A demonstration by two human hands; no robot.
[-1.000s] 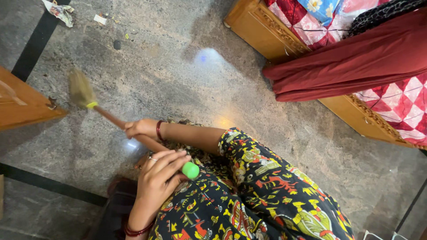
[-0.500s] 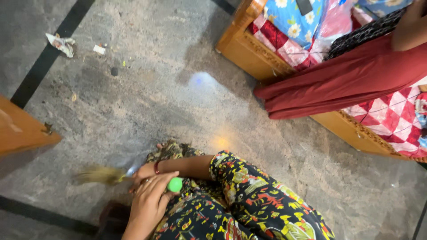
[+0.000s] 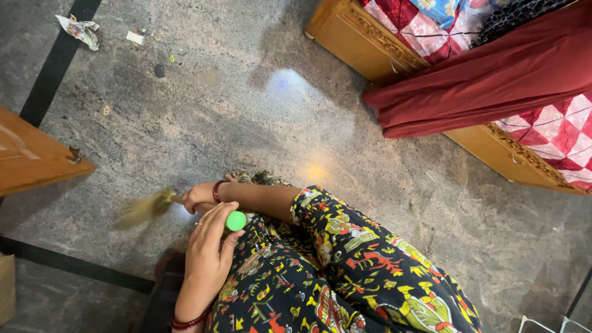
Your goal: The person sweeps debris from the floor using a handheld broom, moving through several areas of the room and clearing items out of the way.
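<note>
Black floral-print garment in red, yellow, green; dark red bangles; finger ring

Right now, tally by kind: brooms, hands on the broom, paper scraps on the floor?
Broom: 1
Hands on it, left hand and right hand: 2
Paper scraps, crumpled scrap and small white scrap: 2
Total: 5
</note>
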